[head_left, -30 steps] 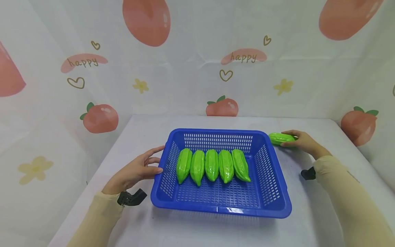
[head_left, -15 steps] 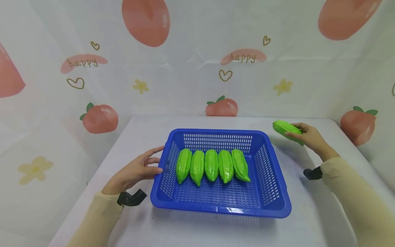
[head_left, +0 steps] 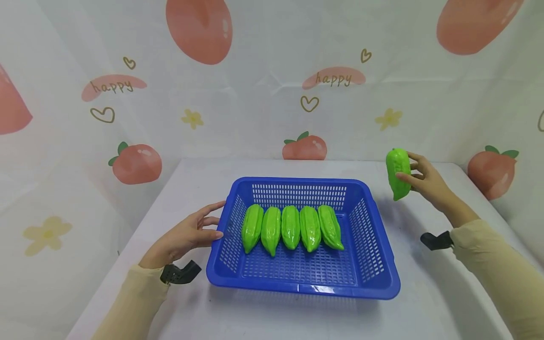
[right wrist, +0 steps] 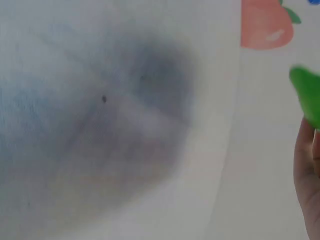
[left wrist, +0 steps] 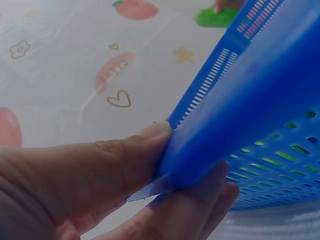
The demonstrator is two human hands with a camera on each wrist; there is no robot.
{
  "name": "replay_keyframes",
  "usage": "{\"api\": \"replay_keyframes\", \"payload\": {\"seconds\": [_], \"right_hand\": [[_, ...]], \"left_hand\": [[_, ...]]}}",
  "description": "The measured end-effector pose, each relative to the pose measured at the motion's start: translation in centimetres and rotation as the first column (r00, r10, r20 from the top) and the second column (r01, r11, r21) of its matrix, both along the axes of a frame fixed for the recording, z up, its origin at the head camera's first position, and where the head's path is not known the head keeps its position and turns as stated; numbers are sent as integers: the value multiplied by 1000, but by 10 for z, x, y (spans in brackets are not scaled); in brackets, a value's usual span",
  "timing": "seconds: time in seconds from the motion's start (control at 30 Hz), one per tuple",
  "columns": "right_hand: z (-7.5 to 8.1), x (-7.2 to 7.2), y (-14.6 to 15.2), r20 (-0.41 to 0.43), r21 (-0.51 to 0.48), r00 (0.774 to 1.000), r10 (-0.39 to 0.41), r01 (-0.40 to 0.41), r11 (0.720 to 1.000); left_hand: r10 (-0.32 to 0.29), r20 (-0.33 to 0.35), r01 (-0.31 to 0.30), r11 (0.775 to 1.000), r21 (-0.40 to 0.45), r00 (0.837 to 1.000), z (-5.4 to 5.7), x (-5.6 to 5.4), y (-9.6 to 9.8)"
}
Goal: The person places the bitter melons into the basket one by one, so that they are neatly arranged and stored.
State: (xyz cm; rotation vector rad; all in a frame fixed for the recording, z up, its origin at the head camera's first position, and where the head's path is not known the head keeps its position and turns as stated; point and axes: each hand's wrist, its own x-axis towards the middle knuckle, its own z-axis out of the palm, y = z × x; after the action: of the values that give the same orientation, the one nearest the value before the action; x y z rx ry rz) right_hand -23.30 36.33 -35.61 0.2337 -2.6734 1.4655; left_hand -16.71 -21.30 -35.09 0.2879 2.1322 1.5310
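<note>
A blue plastic basket (head_left: 303,289) with slotted walls stands mid-table. Several glossy green, ridged bitter melons (head_left: 291,227) lie in it side by side, pointed tips toward me. My left hand (head_left: 187,236) holds the basket's left rim; the left wrist view shows thumb and fingers on either side of that blue rim (left wrist: 210,150). Right of the basket, my right hand (head_left: 431,185) grips another bitter melon (head_left: 395,167) above the table, nearly upright, tip down. Only that melon's green end (right wrist: 309,95) and part of the hand (right wrist: 304,170) show in the right wrist view.
The white table (head_left: 255,321) extends around the basket. Behind it hangs a white cloth backdrop (head_left: 255,118) printed with peaches, hearts and flowers. A dark wrist-worn camera (head_left: 182,273) sits at the left cuff, another camera (head_left: 437,241) at the right cuff.
My right hand has lifted the bitter melon off the table at the back right and turned it from lying flat to nearly upright. The left hand and basket stay in place.
</note>
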Motion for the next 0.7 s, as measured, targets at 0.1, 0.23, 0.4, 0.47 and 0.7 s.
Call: {"api": "replay_keyframes", "payload": {"seconds": [0.1,0.23,0.4,0.47,0.7], "right_hand": [[4,4,-3,-17,-46,998,53,-53,998],[8,9,-7,-47,-81,994,103,-106,991],[12,13,-11,-93,-104,985,148,-158,982],[13,15,-12,-113,-124,980,164,-178,976],[16,18,-16,-155,-262,972,174,-210,942]], "left_hand": [[-3,-4,3,1000,0,1000,0,0,0],[-4,-5,4,1000,4,1000,0,0,-1],[-9,-3,9,1000,18,1000,0,0,-1],[-10,-3,10,1000,20,1000,0,0,-1],[-7,-4,7,1000,13,1000,1,1,-1]]}}
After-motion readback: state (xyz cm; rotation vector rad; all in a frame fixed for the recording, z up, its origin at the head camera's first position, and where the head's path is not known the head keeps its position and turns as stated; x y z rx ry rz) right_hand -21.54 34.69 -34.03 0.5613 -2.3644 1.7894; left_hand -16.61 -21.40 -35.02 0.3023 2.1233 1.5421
